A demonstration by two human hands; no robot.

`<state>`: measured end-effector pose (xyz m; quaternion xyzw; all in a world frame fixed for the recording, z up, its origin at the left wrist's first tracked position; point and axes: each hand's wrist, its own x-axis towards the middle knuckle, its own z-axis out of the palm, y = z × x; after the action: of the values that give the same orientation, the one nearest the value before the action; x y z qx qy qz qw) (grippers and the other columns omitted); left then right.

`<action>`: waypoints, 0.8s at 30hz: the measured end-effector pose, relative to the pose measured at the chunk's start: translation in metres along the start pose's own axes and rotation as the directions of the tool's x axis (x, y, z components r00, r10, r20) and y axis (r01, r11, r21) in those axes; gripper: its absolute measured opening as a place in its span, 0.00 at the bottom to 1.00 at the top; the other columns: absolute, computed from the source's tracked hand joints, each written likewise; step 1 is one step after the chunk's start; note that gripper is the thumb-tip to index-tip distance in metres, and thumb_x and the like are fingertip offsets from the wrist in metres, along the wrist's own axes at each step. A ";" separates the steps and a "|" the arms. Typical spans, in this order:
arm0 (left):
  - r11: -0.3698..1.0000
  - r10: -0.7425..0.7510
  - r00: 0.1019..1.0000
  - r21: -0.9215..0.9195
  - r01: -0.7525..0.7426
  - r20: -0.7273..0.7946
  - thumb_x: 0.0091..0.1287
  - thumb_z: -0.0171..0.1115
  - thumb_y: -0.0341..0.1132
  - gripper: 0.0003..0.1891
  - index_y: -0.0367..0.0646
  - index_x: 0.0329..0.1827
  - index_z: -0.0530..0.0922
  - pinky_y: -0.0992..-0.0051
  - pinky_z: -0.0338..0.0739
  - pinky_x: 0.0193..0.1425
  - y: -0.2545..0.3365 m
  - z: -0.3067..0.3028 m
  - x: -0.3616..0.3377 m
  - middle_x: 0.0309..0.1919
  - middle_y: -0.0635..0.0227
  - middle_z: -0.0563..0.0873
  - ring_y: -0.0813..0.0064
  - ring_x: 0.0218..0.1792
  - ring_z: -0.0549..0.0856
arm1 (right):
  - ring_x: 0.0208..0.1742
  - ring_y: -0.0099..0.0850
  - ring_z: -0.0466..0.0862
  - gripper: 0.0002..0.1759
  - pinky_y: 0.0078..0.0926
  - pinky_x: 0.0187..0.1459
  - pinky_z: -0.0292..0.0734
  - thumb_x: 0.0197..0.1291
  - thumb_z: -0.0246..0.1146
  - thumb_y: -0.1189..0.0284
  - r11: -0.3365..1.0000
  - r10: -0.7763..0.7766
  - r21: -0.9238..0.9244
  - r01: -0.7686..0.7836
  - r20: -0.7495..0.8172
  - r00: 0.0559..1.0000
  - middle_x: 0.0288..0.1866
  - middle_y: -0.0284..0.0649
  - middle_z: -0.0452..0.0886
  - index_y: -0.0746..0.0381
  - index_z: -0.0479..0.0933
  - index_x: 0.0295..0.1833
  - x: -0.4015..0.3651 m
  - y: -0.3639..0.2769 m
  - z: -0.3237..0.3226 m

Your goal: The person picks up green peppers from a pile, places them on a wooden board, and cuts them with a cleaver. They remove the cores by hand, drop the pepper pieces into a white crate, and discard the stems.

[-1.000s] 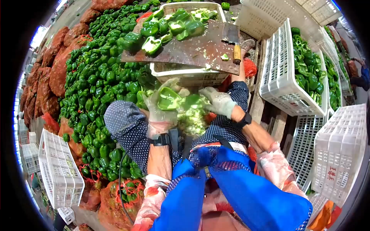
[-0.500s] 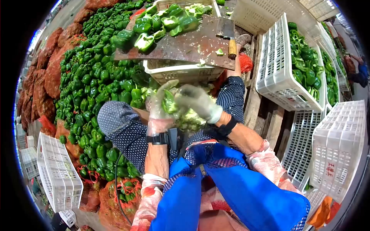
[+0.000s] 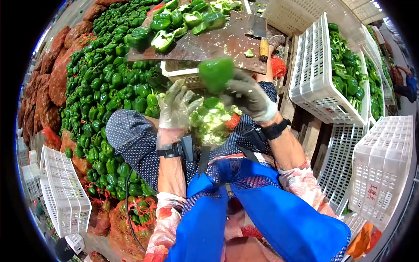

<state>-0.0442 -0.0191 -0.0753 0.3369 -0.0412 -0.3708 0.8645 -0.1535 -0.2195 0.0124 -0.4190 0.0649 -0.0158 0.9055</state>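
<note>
My right hand (image 3: pixel 251 97), in a grey glove, holds a green bell pepper piece (image 3: pixel 216 72) raised above my lap. My left hand (image 3: pixel 174 109), in a thin clear glove, is open with fingers spread and holds nothing. Between my knees lies a heap of pale green pepper cores and scraps (image 3: pixel 214 122). Ahead, a rusty metal board (image 3: pixel 209 46) rests on a white crate (image 3: pixel 183 76) and carries cut green pepper halves (image 3: pixel 179 22) and a cleaver (image 3: pixel 260 37).
A big pile of whole green peppers (image 3: pixel 104 96) fills the left, with red mesh sacks (image 3: pixel 52 83) behind it. White crates stand left (image 3: pixel 61 192) and right (image 3: pixel 384 166); one crate (image 3: pixel 314 74) on the right holds cut peppers. Another person (image 3: pixel 406 83) is at the far right.
My right hand took the pepper piece from my left hand and lifted it up and right. My left hand let go and opened.
</note>
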 end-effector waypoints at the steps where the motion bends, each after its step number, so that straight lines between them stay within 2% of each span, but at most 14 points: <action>1: 1.000 -0.013 0.999 -0.003 0.013 0.044 0.66 0.48 0.70 0.40 0.49 0.70 0.70 0.44 0.63 0.71 -0.001 0.005 0.000 0.72 0.59 0.64 0.57 0.71 0.65 | 0.44 0.28 0.84 0.16 0.28 0.44 0.80 0.66 0.62 0.66 0.972 0.154 -0.179 -0.149 0.013 0.988 0.48 0.41 0.82 0.64 0.77 0.55 0.001 -0.003 0.008; 3: 0.952 0.103 0.980 0.267 -0.147 0.172 0.67 0.49 0.69 0.38 0.50 0.70 0.71 0.45 0.64 0.70 0.002 0.007 0.001 0.71 0.61 0.67 0.58 0.70 0.67 | 0.55 0.33 0.81 0.21 0.35 0.55 0.76 0.62 0.66 0.61 0.433 0.061 -0.895 0.103 0.143 0.988 0.52 0.43 0.81 0.64 0.78 0.54 0.022 0.038 -0.025; 4: 0.891 0.154 0.956 0.383 -0.243 0.249 0.67 0.49 0.69 0.37 0.51 0.69 0.72 0.45 0.64 0.70 0.006 0.007 0.004 0.70 0.63 0.69 0.59 0.69 0.67 | 0.61 0.36 0.77 0.26 0.35 0.61 0.72 0.58 0.68 0.56 0.422 0.116 -0.907 -0.013 0.040 0.992 0.55 0.44 0.80 0.64 0.79 0.54 0.021 0.035 -0.025; 7: 0.980 0.186 0.983 -0.068 -0.185 0.002 0.68 0.58 0.58 0.35 0.36 0.66 0.72 0.48 0.73 0.66 0.032 0.012 -0.012 0.63 0.56 0.76 0.60 0.60 0.77 | 0.55 0.35 0.80 0.24 0.32 0.58 0.75 0.63 0.64 0.59 0.889 0.043 -0.444 -0.113 -0.165 0.985 0.55 0.43 0.80 0.62 0.76 0.60 0.008 -0.002 -0.026; 8: 0.971 0.238 0.964 0.051 -0.233 -0.121 0.68 0.58 0.59 0.36 0.36 0.67 0.72 0.47 0.73 0.65 0.036 0.007 -0.012 0.63 0.57 0.76 0.60 0.59 0.76 | 0.57 0.34 0.79 0.23 0.35 0.61 0.74 0.63 0.65 0.63 0.979 -0.091 -0.176 0.099 0.055 0.994 0.56 0.42 0.80 0.60 0.76 0.62 0.008 -0.017 -0.060; 10: 0.972 0.229 0.966 0.078 -0.221 -0.123 0.68 0.49 0.65 0.39 0.37 0.68 0.70 0.48 0.74 0.66 0.042 0.001 -0.013 0.66 0.56 0.71 0.56 0.61 0.73 | 0.61 0.38 0.77 0.26 0.42 0.64 0.73 0.65 0.63 0.65 0.891 -0.432 0.142 0.432 -0.026 0.901 0.61 0.44 0.77 0.62 0.71 0.66 -0.013 -0.057 -0.073; 12: 0.969 0.232 0.960 0.129 -0.213 -0.157 0.70 0.39 0.70 0.42 0.38 0.69 0.69 0.48 0.73 0.66 0.045 0.010 -0.014 0.67 0.55 0.68 0.55 0.61 0.71 | 0.66 0.42 0.73 0.33 0.44 0.67 0.70 0.64 0.62 0.59 0.676 -0.627 0.551 0.489 0.081 0.775 0.70 0.53 0.68 0.67 0.66 0.69 -0.033 -0.114 -0.093; 15: 0.965 0.246 0.951 0.137 -0.223 -0.187 0.71 0.39 0.69 0.42 0.38 0.70 0.68 0.47 0.73 0.66 0.043 0.007 -0.009 0.68 0.52 0.67 0.53 0.61 0.71 | 0.64 0.38 0.75 0.35 0.37 0.63 0.74 0.64 0.63 0.58 0.731 -0.642 0.246 0.637 -0.069 0.764 0.68 0.52 0.70 0.65 0.65 0.70 -0.051 -0.116 -0.108; 17: 0.968 0.246 0.959 0.078 -0.237 -0.138 0.71 0.38 0.68 0.42 0.38 0.71 0.66 0.46 0.73 0.67 0.035 -0.007 -0.005 0.69 0.50 0.66 0.52 0.61 0.71 | 0.58 0.32 0.79 0.26 0.31 0.58 0.77 0.68 0.59 0.58 0.922 -0.388 -0.083 0.379 -0.170 0.906 0.62 0.42 0.77 0.59 0.70 0.66 -0.037 -0.068 -0.094; 18: 0.981 0.191 0.964 0.074 -0.181 -0.184 0.71 0.37 0.68 0.42 0.38 0.72 0.64 0.45 0.72 0.67 0.037 -0.005 -0.004 0.70 0.50 0.66 0.51 0.63 0.70 | 0.57 0.30 0.80 0.20 0.30 0.54 0.78 0.69 0.59 0.60 0.482 -0.308 -0.862 0.156 0.000 0.951 0.60 0.40 0.78 0.56 0.74 0.61 -0.019 -0.039 -0.107; 19: 0.980 0.195 0.965 0.072 -0.185 -0.175 0.71 0.37 0.68 0.43 0.38 0.73 0.63 0.44 0.71 0.68 0.037 -0.007 -0.003 0.70 0.50 0.66 0.51 0.64 0.70 | 0.53 0.32 0.82 0.18 0.32 0.54 0.79 0.68 0.60 0.60 0.713 -0.070 -0.701 -0.030 -0.114 0.991 0.57 0.40 0.81 0.56 0.77 0.58 -0.004 -0.019 -0.065; 20: 0.979 0.200 0.966 0.070 -0.191 -0.167 0.71 0.37 0.68 0.43 0.38 0.73 0.62 0.44 0.71 0.68 0.036 -0.009 -0.004 0.70 0.50 0.65 0.51 0.64 0.70 | 0.51 0.34 0.83 0.19 0.33 0.54 0.79 0.66 0.61 0.59 0.299 0.010 -0.928 -0.223 -0.230 0.973 0.54 0.42 0.82 0.58 0.77 0.57 0.013 0.008 -0.055; 21: 0.978 0.204 0.966 0.068 -0.195 -0.159 0.71 0.37 0.68 0.43 0.38 0.74 0.62 0.44 0.70 0.68 0.036 -0.010 -0.007 0.70 0.51 0.65 0.50 0.65 0.70 | 0.54 0.41 0.83 0.31 0.39 0.59 0.75 0.64 0.61 0.51 0.141 0.035 -0.980 -0.141 -0.138 0.990 0.59 0.49 0.80 0.63 0.74 0.62 0.034 0.054 -0.085; 24: 0.971 0.207 0.966 0.154 -0.183 -0.153 0.71 0.38 0.69 0.44 0.38 0.74 0.61 0.45 0.68 0.70 0.041 -0.012 -0.011 0.72 0.52 0.63 0.50 0.67 0.67 | 0.56 0.48 0.81 0.29 0.41 0.59 0.74 0.60 0.60 0.56 -0.170 0.221 -0.977 -0.132 -0.168 0.961 0.57 0.52 0.79 0.63 0.73 0.63 0.081 0.120 -0.101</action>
<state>-0.0229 0.0152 -0.0573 0.4207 -0.0268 -0.2504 0.8716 -0.0891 -0.2249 -0.1515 -0.9426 0.0842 0.1754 0.2715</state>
